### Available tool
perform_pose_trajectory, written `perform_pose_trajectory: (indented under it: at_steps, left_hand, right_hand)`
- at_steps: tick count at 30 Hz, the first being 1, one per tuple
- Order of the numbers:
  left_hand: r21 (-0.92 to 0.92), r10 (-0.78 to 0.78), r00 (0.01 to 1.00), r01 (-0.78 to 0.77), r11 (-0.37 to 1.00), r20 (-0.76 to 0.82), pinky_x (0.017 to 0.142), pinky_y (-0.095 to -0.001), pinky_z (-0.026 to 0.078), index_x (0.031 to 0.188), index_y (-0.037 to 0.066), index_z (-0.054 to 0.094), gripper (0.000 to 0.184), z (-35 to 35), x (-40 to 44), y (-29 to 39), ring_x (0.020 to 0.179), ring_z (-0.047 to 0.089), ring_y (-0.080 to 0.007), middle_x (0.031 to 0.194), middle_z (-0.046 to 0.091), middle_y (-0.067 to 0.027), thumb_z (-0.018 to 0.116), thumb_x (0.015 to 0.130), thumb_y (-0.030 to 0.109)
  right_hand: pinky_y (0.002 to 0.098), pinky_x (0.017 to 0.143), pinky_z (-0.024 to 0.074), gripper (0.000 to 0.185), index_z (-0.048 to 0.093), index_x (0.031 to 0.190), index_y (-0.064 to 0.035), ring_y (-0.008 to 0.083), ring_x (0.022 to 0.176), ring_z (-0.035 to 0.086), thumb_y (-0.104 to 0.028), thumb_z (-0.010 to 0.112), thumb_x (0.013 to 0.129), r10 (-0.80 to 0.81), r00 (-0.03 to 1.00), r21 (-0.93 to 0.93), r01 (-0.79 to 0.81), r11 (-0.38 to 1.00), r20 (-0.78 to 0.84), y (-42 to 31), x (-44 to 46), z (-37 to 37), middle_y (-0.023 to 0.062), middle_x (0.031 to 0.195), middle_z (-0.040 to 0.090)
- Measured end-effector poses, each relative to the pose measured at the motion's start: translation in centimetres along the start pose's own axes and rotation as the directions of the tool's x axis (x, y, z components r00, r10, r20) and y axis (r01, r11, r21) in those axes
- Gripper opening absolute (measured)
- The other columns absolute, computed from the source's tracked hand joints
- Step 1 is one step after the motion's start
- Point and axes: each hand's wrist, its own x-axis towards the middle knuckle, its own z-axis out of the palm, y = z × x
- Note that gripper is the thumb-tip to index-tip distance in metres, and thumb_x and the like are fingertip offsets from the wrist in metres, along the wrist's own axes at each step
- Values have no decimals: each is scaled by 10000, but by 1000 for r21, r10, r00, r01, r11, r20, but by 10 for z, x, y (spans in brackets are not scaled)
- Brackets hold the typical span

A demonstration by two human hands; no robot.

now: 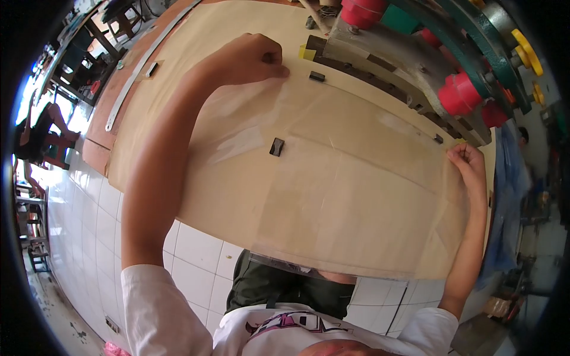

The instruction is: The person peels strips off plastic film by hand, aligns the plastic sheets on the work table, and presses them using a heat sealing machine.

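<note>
A clear plastic sheet (356, 207) lies over the tan board and hangs past its near edge. My left hand (255, 58) is closed at the sheet's far left corner, its fingers curled down; what they pinch is too thin to make out. At the right, the fingertips of my right hand (468, 159) are pressed together on the sheet's far right corner. A small black block (317, 76) sits near the far edge, just right of my left hand. Another dark block (438, 139) is beside my right fingertips. A third black piece (276, 147) rests mid-board.
A machine with red knobs (459, 94) and a metal bar stands along the far right edge. A long metal ruler (133, 77) and a small black-and-white piece (151, 70) lie at the left. Blue plastic (507, 196) hangs at the right. A person (44, 130) sits far left.
</note>
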Motion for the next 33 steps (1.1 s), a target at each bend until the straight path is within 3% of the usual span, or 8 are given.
perform_pose_trajectory:
  at_steps: [13,15,16,20,22,33]
  left_hand:
    - [-71,6,1000,-5,997,13,553,-336,391,779,-10,620,286,0,0,1,597,458,-134,617,531,-44,723,862,244]
    - [-25,65,998,-66,998,-21,593,-359,447,782,-6,649,286,-1,-1,0,605,548,-203,652,605,-92,718,826,268]
    - [-26,88,996,-89,996,-11,593,-359,447,782,-6,649,286,-1,-1,0,605,548,-203,652,605,-92,718,826,268]
    - [-24,84,996,-85,996,-24,564,-330,405,755,-20,612,291,3,2,-13,597,465,-125,604,527,-51,723,827,239]
    - [-94,50,999,-49,994,0,551,-315,371,736,-19,585,294,3,2,-12,602,412,-102,598,475,-24,721,837,222]
    - [-77,-8,1000,9,997,10,533,-299,327,735,-7,560,277,2,1,0,600,362,-83,599,434,-1,704,871,186]
  right_hand:
    - [227,682,434,196,641,861,3,66,724,561,-158,748,834,57,997,12,-56,998,-59,3,-1,-3,5,807,642]
    - [247,668,444,234,653,875,10,91,720,579,-198,751,831,-69,997,-63,68,996,-22,-7,-3,-1,22,797,651]
    - [247,668,444,234,653,875,10,91,720,579,-198,751,831,-56,997,-64,53,997,-43,-6,-3,1,22,797,651]
    - [261,642,448,230,659,837,-5,100,702,579,-212,760,824,-28,996,-157,15,988,-83,-8,-5,5,44,747,643]
    - [252,633,451,206,660,826,-4,89,693,577,-181,766,819,-13,998,-94,7,996,-67,-3,-3,3,29,732,638]
    - [232,628,461,171,664,817,-11,67,682,574,-142,775,815,23,998,-52,-26,998,-61,-8,-4,2,1,734,642]
